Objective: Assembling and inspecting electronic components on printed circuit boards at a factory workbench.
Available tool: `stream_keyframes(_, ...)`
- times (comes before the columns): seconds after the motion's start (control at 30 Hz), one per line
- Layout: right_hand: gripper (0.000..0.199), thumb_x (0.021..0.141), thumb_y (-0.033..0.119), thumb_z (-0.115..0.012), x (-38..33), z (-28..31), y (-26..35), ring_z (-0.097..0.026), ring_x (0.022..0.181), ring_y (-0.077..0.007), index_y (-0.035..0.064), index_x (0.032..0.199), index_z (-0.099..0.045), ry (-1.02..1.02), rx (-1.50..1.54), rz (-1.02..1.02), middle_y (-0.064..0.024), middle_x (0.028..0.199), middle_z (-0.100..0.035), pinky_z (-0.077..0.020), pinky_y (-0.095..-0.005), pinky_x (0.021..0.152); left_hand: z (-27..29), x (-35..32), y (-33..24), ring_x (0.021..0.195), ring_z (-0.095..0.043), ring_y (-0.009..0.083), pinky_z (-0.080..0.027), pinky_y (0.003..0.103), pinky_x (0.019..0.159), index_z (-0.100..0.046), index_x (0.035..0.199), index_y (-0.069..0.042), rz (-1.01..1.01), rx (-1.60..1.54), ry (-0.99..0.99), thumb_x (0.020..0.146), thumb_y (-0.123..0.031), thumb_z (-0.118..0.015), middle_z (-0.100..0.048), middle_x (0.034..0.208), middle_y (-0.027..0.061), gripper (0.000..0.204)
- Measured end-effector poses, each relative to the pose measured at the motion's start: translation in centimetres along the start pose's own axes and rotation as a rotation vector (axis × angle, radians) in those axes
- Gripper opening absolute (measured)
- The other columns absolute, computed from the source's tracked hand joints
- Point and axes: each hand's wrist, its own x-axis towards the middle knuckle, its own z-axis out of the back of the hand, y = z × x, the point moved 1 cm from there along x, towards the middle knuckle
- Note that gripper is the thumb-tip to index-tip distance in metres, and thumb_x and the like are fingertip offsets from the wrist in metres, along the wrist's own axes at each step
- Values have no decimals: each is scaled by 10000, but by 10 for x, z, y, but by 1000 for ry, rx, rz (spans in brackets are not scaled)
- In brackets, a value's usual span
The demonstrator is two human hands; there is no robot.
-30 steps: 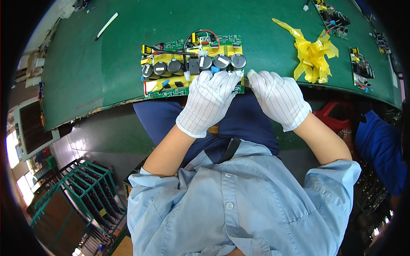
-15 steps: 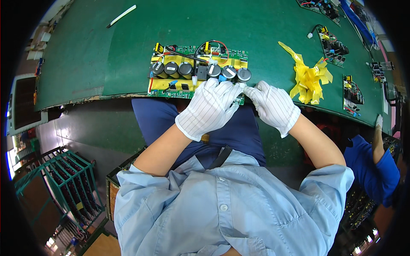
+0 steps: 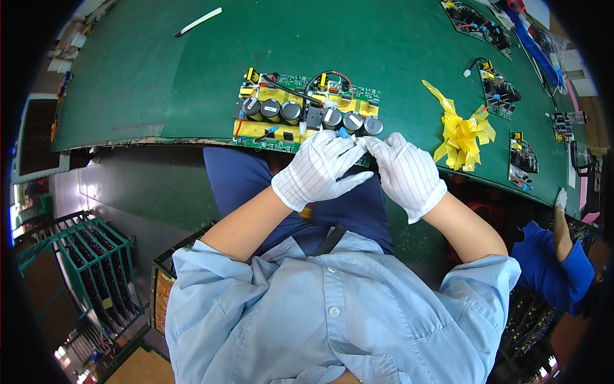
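Note:
A long green circuit board [image 3: 275,132] with yellow-covered strips lies at the near edge of the table. A row of black cylindrical capacitors [image 3: 291,112] stands along its middle, and black and red wires [image 3: 285,86] loop over its far side. White striped gloves cover both my hands. At the board's near right corner, my left hand [image 3: 320,168] has its fingers bent and bunched. Beside it, my right hand [image 3: 409,174] is closed, its fingertips meeting those of the left. Whatever lies between the fingertips is too small and covered to make out.
Crumpled yellow tape strips [image 3: 462,137] lie right of my right hand. Several smaller circuit boards [image 3: 499,93] stand farther right on the green table [image 3: 211,70]. A white-handled tool [image 3: 199,22] rests far left. Another person's blue sleeve [image 3: 553,269] shows at right, a green rack [image 3: 96,262] at left.
The view has shifted slightly, so the board appears a little farther right and lower. Both hands stay at the board's near right corner, with the right hand's fingers curled in a little more.

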Motion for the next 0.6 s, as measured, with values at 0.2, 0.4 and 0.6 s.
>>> stream_keyframes(0.2, 373, 813, 82, -521, 12, 5, 1, -579, 648, -335, 102, 1182, -572, -126, 62, 56, -171, 820, -551, -480, -426, 548, -2, -5, 1, 838, -559, 263, -466, 387, 767, -650, 1013, -55, -51, 37, -76, 681, -354, -783, -603, 925, 64, 466)
stream_keyframes(0.4, 393, 810, 61, -515, 10, 11, -2, -582, 639, -343, 96, 1198, -566, -74, 35, 51, -189, 830, -563, -478, -433, 545, 3, -28, -13, 843, -600, 235, -479, 377, 763, -652, 1010, -75, -99, -102, -130, 685, -390, -769, -613, 984, 73, 467)
stream_keyframes(0.6, 389, 809, 69, -518, 23, 33, 16, -586, 635, -329, 78, 1195, -570, -109, -80, 102, -177, 819, -549, -477, -427, 532, -3, -24, -14, 953, -563, 263, -458, 377, 830, -646, 978, -64, 97, -127, -343, 723, -253, -754, -599, 993, 87, 334)
